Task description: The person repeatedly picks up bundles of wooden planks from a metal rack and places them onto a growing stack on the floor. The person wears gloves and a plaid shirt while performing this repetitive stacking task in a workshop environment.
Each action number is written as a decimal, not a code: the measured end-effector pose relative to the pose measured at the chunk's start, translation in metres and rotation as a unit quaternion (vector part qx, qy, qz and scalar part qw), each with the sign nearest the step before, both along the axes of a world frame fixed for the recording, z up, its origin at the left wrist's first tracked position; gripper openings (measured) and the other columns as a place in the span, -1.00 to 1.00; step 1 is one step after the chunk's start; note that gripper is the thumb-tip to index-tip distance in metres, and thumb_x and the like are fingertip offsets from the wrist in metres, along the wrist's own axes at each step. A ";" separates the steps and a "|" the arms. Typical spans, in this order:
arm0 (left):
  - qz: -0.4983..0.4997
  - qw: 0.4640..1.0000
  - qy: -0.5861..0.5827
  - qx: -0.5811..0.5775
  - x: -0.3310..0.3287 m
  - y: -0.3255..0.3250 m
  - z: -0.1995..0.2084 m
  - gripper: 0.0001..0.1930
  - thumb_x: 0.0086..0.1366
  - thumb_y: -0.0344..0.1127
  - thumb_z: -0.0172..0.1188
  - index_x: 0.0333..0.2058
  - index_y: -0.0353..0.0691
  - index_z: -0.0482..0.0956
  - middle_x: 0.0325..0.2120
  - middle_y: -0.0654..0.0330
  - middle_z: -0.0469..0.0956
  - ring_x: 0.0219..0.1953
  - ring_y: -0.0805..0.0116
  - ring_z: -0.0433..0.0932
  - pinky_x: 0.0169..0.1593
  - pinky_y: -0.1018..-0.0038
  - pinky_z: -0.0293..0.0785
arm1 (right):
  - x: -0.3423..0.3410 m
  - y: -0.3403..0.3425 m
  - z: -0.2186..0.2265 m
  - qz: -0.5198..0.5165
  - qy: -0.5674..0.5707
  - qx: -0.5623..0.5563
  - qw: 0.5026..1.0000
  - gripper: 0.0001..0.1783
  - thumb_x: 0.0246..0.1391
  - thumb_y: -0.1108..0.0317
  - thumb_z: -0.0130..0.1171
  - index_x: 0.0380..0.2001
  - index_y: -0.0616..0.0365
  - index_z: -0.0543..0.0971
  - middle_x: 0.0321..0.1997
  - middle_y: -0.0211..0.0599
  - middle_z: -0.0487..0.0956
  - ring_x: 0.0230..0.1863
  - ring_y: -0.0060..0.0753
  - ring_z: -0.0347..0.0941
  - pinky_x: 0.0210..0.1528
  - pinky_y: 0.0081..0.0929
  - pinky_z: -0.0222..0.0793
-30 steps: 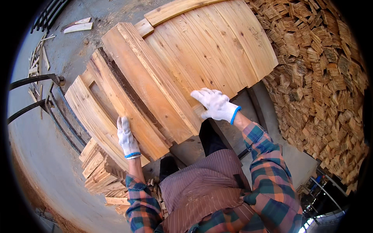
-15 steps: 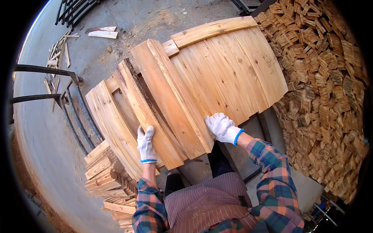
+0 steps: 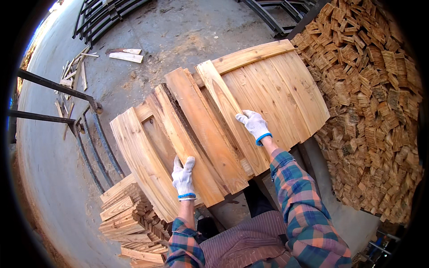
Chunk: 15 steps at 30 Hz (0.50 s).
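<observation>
Wooden planks lie side by side across a layer of boards in front of me. My left hand [image 3: 183,177], in a white glove, is closed on the left edge of a bark-edged plank [image 3: 178,138], thumb on top and the other fingers partly hidden. A wider reddish plank [image 3: 203,129] lies to the right of it. My right hand [image 3: 254,126], gloved too, grips the right edge of a narrow pale plank [image 3: 220,91]. That plank slants over the flat boards [image 3: 272,89], its far end by the cross batten [image 3: 254,58].
A tall heap of small wood pieces [image 3: 366,102] rises at the right. Stacked wood offcuts [image 3: 129,219] stand at the lower left, beside a dark metal frame [image 3: 96,134]. Scrap strips [image 3: 127,56] lie on the concrete floor, with black metal racks [image 3: 105,18] at the far left.
The narrow pale plank has shifted right, away from the reddish plank, leaving a gap. My right hand has moved farther along its edge. My left hand keeps to the bark-edged plank. The whole view has shifted.
</observation>
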<state>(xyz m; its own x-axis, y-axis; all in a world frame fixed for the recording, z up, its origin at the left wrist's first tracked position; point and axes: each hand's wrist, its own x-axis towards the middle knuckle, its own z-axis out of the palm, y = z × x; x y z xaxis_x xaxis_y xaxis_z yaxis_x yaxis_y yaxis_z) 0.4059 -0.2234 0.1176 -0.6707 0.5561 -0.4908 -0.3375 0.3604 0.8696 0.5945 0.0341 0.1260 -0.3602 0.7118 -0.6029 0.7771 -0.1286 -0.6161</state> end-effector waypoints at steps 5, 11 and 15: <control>0.024 0.999 -0.036 0.004 0.005 0.004 0.006 -0.25 0.18 -0.06 0.36 0.24 -0.33 0.32 -0.05 0.10 0.57 -0.12 0.34 0.56 -0.03 0.45 0.49 | -0.022 -0.046 -0.019 0.028 -0.113 0.104 0.988 -0.27 0.27 -0.20 -0.10 0.34 0.03 0.24 0.25 0.02 0.42 0.22 0.13 0.36 0.18 0.02 0.30; 0.049 0.991 -0.115 0.042 0.001 -0.001 0.009 -0.23 0.22 -0.08 0.35 0.29 -0.31 0.25 -0.05 0.14 0.55 -0.11 0.37 0.54 -0.02 0.46 0.49 | -0.055 -0.038 0.027 0.175 -0.270 0.133 0.937 -0.26 0.24 -0.19 -0.03 0.30 0.09 0.28 0.01 0.02 0.57 0.03 0.09 0.50 0.00 0.00 0.44; 0.042 0.996 -0.082 0.018 0.006 0.005 0.012 -0.24 0.23 -0.06 0.33 0.28 -0.34 0.26 0.00 0.14 0.52 -0.07 0.40 0.50 0.02 0.48 0.45 | -0.084 -0.082 0.031 0.156 -0.100 0.233 0.955 0.05 0.08 -0.30 0.13 0.42 0.14 0.04 0.11 -0.01 0.48 0.05 0.05 0.47 0.05 -0.11 0.42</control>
<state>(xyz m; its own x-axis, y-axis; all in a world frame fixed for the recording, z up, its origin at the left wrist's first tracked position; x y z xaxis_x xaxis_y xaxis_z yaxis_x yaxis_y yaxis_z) 0.4119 -0.2184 0.1292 -0.6283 0.5204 -0.5783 -0.5042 0.2937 0.8121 0.5109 -0.0483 0.1569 -0.5095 0.7961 -0.3265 0.8408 0.3800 -0.3856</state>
